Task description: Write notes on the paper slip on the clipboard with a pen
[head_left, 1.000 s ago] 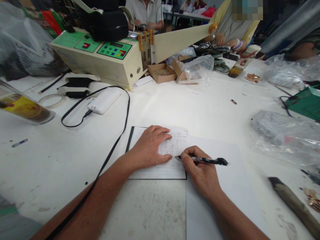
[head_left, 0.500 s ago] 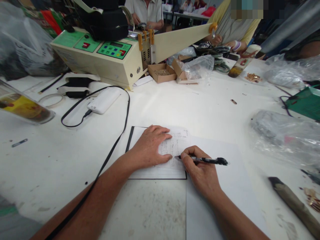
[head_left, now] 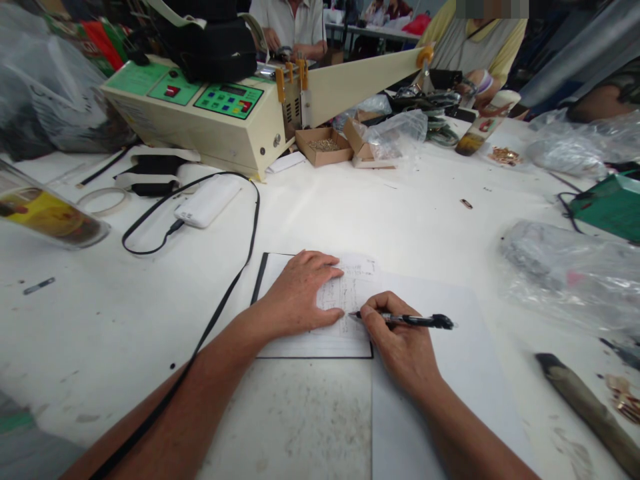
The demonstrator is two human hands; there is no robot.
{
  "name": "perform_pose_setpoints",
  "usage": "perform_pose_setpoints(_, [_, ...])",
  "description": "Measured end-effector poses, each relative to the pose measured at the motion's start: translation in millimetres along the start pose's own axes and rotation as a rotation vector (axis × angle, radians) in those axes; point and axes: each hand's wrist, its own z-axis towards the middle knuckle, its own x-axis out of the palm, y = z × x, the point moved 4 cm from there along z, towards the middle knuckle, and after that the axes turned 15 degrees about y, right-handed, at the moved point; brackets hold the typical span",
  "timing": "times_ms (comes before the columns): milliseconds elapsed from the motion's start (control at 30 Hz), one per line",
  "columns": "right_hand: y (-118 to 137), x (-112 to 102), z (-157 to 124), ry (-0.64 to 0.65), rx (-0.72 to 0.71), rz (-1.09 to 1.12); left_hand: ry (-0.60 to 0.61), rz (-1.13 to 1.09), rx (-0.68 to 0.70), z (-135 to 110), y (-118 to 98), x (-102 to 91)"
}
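A notebook (head_left: pixel 285 348) with a black edge lies open in front of me, and a slip of paper (head_left: pixel 357 270) with handwriting rests on it. My left hand (head_left: pixel 303 293) lies on the notebook and slip with its fingers spread, thumb apart from the rest. Pinched in my right hand (head_left: pixel 403 343) is a black pen (head_left: pixel 423 321), its tip at the writing on the slip. Under my right wrist a large white sheet (head_left: pixel 470 373) covers part of the table.
A beige machine (head_left: pixel 200 133) with a green panel stands at back left. A white power bank (head_left: pixel 210 200) with a black cable lies nearer. Plastic bags (head_left: pixel 565 267), a green box (head_left: pixel 613 207) and a dark bar (head_left: pixel 585 407) are at right. Co-workers sit across the table.
My right hand and the pen have shifted very slightly left; my left hand stays put. Across the table, the person in yellow has moved their arms.
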Motion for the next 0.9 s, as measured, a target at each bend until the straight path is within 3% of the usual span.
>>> perform_pose_setpoints(900, [0.2,0.4,0.5,0.007,0.001,0.015,-0.004,0.020,0.006,-0.5,0.9,0.3])
